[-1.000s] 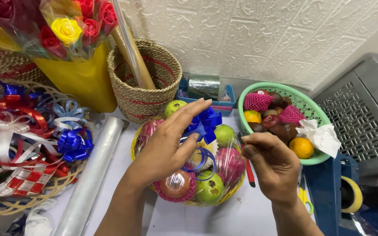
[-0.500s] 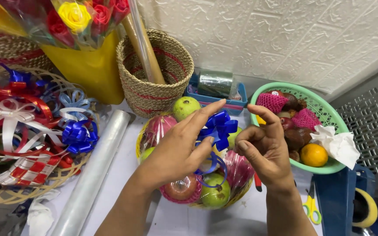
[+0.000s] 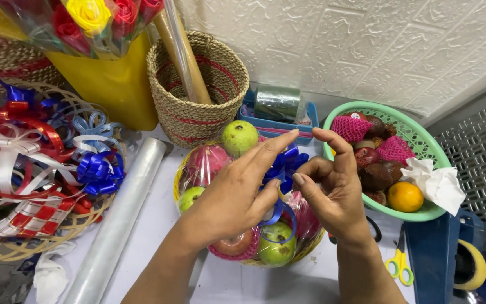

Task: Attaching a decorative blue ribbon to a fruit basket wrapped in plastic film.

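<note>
Blue bow (image 3: 286,161) upright, loops fanning outward

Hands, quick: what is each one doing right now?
Left hand: open, fingers spread over the fruit basket, touching the blue ribbon bow.
Right hand: fingers curled beside the bow; a grip cannot be told.

2 hands (image 3: 237,197) over 1 fruit basket (image 3: 305,247); 3 green apples (image 3: 239,137) showing, 1 blue bow (image 3: 286,163), 1 orange (image 3: 405,196), 1 green basket (image 3: 417,135), 1 woven basket (image 3: 198,95).
</note>
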